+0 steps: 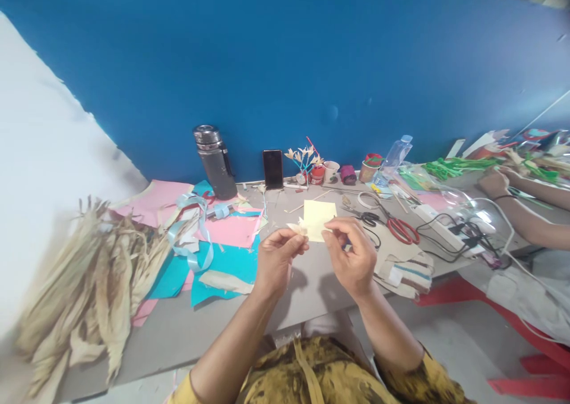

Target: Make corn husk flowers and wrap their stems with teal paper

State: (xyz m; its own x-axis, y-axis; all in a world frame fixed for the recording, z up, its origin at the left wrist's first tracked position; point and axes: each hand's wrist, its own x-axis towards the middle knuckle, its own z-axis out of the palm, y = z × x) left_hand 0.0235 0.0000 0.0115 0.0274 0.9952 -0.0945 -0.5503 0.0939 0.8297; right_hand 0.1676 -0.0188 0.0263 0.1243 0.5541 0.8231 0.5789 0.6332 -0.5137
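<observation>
My left hand (pixel 278 258) and my right hand (pixel 351 254) are raised over the grey table (pixel 307 279), fingers pinched together. Between them they hold a pale yellow, dried-husk piece (pixel 315 218): the left fingers grip its small folded end, the right fingers pinch its lower right edge. The flat square part stands up above my fingertips.
A heap of dried corn husks (pixel 89 279) lies at left beside pink and cyan paper sheets (pixel 222 255) and blue ribbon. Flask (pixel 214 161), phone (pixel 272 169), small cups and husk flowers (pixel 305 154) line the blue wall. Red scissors (pixel 401 229), cables and gloves (pixel 403 267) lie right; another person's arms (pixel 521 205) work there.
</observation>
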